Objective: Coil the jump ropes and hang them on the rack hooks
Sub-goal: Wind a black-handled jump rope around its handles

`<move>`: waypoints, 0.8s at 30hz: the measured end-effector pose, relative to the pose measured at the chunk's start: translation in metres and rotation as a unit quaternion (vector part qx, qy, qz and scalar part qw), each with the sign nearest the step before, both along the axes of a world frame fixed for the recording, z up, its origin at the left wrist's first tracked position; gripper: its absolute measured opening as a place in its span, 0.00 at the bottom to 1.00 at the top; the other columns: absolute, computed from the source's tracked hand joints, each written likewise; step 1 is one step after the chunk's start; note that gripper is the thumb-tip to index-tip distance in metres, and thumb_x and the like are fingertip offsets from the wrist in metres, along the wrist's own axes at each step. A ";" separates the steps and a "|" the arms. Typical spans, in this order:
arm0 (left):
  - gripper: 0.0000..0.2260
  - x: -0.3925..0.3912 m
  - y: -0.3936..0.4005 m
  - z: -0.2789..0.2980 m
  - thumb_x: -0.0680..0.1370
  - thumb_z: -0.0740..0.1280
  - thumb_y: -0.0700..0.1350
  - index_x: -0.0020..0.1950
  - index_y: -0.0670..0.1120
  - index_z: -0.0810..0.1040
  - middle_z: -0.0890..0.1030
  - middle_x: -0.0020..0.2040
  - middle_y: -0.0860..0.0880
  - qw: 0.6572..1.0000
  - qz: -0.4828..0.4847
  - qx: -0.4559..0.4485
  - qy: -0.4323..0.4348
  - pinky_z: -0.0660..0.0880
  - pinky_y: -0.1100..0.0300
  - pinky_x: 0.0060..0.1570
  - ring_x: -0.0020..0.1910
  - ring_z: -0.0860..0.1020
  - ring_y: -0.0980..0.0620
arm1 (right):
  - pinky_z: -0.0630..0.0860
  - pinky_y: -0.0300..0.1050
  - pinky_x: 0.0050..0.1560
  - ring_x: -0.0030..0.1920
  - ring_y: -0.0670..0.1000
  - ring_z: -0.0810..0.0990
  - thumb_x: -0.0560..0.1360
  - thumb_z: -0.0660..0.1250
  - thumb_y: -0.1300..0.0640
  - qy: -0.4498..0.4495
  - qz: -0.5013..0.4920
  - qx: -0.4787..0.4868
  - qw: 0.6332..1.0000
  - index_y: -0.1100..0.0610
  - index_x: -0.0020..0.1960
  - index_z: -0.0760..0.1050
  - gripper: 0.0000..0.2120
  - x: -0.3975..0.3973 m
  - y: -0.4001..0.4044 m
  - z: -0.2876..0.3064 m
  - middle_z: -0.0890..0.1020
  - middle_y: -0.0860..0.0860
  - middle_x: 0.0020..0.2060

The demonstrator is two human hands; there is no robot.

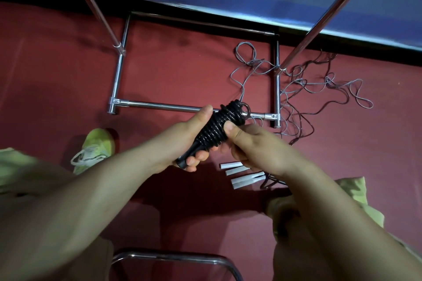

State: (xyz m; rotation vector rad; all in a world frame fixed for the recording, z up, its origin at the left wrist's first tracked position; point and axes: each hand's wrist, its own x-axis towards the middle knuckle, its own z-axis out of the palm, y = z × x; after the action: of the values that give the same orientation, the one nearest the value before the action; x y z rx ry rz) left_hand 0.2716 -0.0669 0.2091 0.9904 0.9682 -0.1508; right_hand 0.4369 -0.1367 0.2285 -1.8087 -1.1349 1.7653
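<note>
I see both hands closed on 1 black jump rope point(215, 129), wound tight round its handles and held above the rack base point(157, 105) — my left hand point(189, 137) wraps the handle end, my right hand point(249, 143) pinches the coils. Loose ropes point(303, 89) lie tangled on the red floor point(57, 75) at the right — 4 white handles point(239, 174) beneath my right wrist.

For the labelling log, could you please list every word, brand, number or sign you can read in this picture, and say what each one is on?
None: no readable text shows anywhere.
Black jump rope, gripped by left hand and right hand: no marking visible.
White handles on the floor: plain.
Green shoe: no logo legible.
Metal rack: unmarked.
</note>
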 end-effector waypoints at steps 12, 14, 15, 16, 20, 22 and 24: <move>0.24 0.000 -0.008 0.004 0.75 0.52 0.67 0.57 0.50 0.73 0.80 0.52 0.49 0.871 -0.135 0.420 0.215 0.73 0.50 0.51 0.53 0.77 0.44 | 0.55 0.39 0.26 0.24 0.46 0.58 0.65 0.52 0.27 0.033 -0.098 -0.055 0.993 0.59 0.46 0.77 0.37 -0.002 -0.002 -0.006 0.64 0.48 0.28; 0.25 0.000 -0.010 0.005 0.74 0.51 0.67 0.60 0.51 0.70 0.79 0.55 0.50 0.861 -0.154 0.445 0.191 0.72 0.50 0.52 0.55 0.76 0.44 | 0.52 0.41 0.27 0.25 0.48 0.56 0.68 0.54 0.28 0.041 -0.116 -0.050 0.991 0.58 0.43 0.75 0.33 -0.003 -0.001 -0.006 0.61 0.50 0.28; 0.25 0.000 -0.010 0.005 0.73 0.51 0.67 0.61 0.52 0.69 0.79 0.56 0.50 0.864 -0.154 0.448 0.174 0.72 0.50 0.53 0.56 0.76 0.45 | 0.52 0.42 0.27 0.25 0.48 0.55 0.71 0.55 0.30 0.044 -0.125 -0.048 0.990 0.58 0.42 0.74 0.30 -0.003 -0.001 -0.005 0.60 0.50 0.28; 0.25 0.000 -0.010 0.006 0.74 0.50 0.66 0.62 0.52 0.68 0.78 0.57 0.51 0.873 -0.150 0.437 0.158 0.72 0.50 0.53 0.56 0.76 0.46 | 0.51 0.42 0.26 0.24 0.48 0.55 0.75 0.55 0.34 0.044 -0.134 -0.045 0.989 0.58 0.40 0.73 0.27 -0.004 0.000 -0.004 0.60 0.50 0.27; 0.24 -0.002 -0.009 0.010 0.75 0.50 0.66 0.61 0.51 0.70 0.78 0.55 0.51 0.931 -0.128 0.321 0.115 0.71 0.48 0.57 0.54 0.76 0.49 | 0.51 0.40 0.26 0.23 0.47 0.55 0.78 0.58 0.42 0.008 -0.163 -0.034 0.986 0.55 0.34 0.70 0.21 -0.002 0.003 -0.006 0.60 0.46 0.23; 0.24 -0.003 -0.005 0.012 0.74 0.56 0.64 0.58 0.47 0.74 0.81 0.51 0.45 0.971 -0.083 0.217 0.058 0.72 0.50 0.53 0.50 0.78 0.44 | 0.54 0.39 0.24 0.23 0.46 0.56 0.72 0.59 0.42 -0.002 -0.171 -0.024 0.985 0.51 0.28 0.69 0.19 0.001 0.002 -0.007 0.61 0.45 0.22; 0.22 -0.004 0.002 0.011 0.74 0.62 0.58 0.54 0.41 0.77 0.83 0.48 0.40 0.996 -0.036 0.080 -0.017 0.75 0.53 0.43 0.43 0.81 0.41 | 0.54 0.38 0.23 0.23 0.45 0.55 0.67 0.59 0.45 0.040 -0.188 -0.006 0.981 0.50 0.27 0.65 0.14 0.001 0.000 -0.007 0.60 0.45 0.23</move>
State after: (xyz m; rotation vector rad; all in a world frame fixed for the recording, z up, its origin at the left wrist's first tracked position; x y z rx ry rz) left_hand 0.2677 -0.0653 0.2204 1.1718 0.9250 -0.1168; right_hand 0.4380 -0.1364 0.2212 -1.7986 -0.6952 1.6062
